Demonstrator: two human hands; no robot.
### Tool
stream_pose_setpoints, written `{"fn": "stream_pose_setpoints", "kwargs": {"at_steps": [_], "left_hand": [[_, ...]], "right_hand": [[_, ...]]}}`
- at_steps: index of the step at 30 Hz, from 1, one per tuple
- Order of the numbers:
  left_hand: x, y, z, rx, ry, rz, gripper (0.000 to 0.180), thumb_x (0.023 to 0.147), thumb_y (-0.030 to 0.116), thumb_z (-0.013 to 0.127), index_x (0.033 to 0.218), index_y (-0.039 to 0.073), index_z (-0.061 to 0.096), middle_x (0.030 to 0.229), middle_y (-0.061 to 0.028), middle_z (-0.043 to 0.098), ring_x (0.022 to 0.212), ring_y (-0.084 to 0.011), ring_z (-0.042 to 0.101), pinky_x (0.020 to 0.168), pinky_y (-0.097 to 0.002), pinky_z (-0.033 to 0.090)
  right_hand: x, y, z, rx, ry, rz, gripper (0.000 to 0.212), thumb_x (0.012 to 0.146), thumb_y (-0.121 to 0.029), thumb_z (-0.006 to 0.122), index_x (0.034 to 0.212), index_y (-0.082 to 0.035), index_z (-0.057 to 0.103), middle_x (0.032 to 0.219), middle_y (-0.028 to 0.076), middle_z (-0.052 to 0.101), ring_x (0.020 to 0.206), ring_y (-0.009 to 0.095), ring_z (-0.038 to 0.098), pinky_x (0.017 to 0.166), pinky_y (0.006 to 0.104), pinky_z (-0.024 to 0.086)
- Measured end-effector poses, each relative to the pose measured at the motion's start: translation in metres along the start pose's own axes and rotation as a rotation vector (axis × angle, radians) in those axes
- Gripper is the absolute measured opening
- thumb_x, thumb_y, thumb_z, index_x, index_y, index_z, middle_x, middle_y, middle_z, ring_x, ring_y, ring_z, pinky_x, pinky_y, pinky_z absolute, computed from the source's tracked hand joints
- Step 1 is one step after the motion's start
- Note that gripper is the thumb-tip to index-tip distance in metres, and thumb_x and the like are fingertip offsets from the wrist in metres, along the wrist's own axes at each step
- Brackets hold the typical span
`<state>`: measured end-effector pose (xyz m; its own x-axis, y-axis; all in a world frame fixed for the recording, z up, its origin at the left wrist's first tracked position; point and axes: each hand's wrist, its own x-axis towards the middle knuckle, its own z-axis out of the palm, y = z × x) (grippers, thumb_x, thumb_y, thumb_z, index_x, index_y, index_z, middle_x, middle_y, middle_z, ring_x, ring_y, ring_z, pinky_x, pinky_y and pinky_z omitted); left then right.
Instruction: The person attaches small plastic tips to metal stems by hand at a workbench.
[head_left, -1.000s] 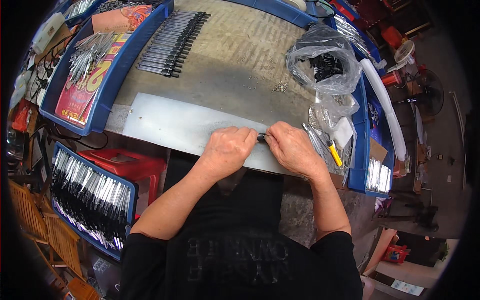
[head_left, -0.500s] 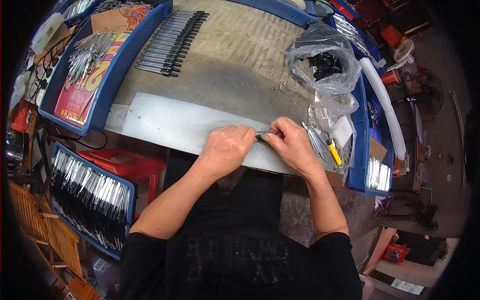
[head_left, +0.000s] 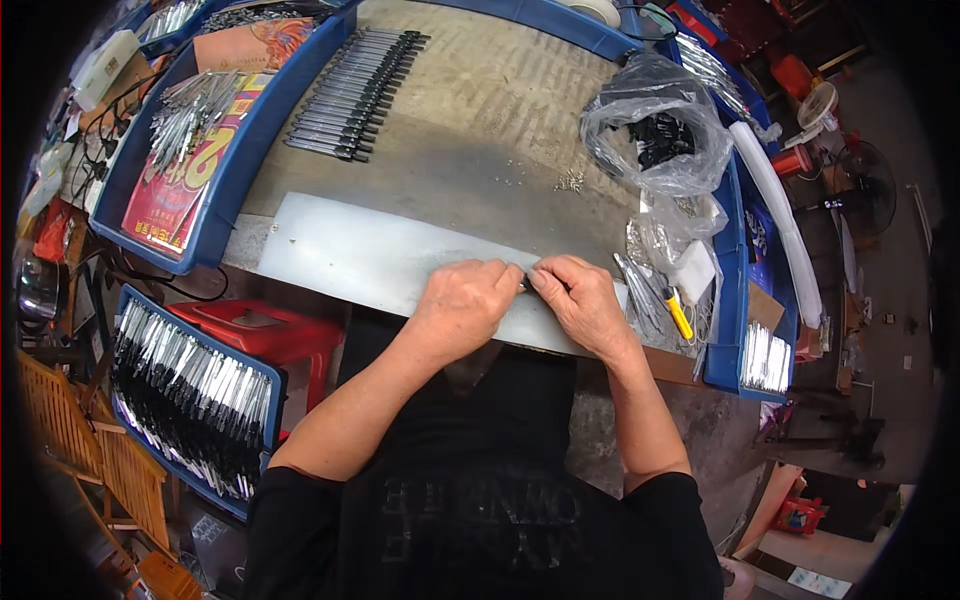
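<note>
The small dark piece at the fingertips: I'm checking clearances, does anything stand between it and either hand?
Nothing visible does: the left hand and right hand meet at the small dark piece, over the pale sheet, hiding most of it.

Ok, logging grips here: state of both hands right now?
Left hand: closed, holding a small dark piece.
Right hand: closed, pinching the same piece.

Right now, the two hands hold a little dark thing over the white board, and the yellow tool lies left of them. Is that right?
Not quite: the yellow tool lies to the right of both the left hand and the right hand, as the head view shows. They do hold a little dark thing over the white board.
</note>
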<state>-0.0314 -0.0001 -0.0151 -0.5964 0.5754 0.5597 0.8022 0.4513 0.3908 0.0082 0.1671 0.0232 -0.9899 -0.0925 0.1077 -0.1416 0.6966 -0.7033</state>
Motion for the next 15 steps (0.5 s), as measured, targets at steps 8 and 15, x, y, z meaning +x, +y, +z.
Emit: {"fn": "stream_pose_setpoints", "kwargs": {"at_steps": [8,15], "left_hand": [[-0.003,-0.001,0.001,-0.043,0.015,0.020,0.010,0.071,0.008,0.058,0.079,0.004,0.054,0.063,-0.0065,0.051,0.058,-0.0228,0.056,0.051,-0.0335,0.045],[-0.004,0.000,-0.001,-0.040,0.010,0.033,0.010,0.070,0.008,0.057,0.078,0.005,0.051,0.062,-0.0063,0.049,0.058,-0.0229,0.056,0.052,-0.0346,0.045]], "right_hand": [[-0.002,-0.003,0.008,0.025,0.108,0.001,0.014,0.080,-0.012,0.059,0.078,0.001,0.062,0.069,0.015,0.059,0.061,0.028,0.057,0.055,0.0342,0.043],[-0.007,-0.005,0.014,0.028,0.167,0.084,0.018,0.083,-0.015,0.057,0.077,0.001,0.061,0.069,0.015,0.060,0.060,0.027,0.057,0.055,0.0341,0.043]]}}
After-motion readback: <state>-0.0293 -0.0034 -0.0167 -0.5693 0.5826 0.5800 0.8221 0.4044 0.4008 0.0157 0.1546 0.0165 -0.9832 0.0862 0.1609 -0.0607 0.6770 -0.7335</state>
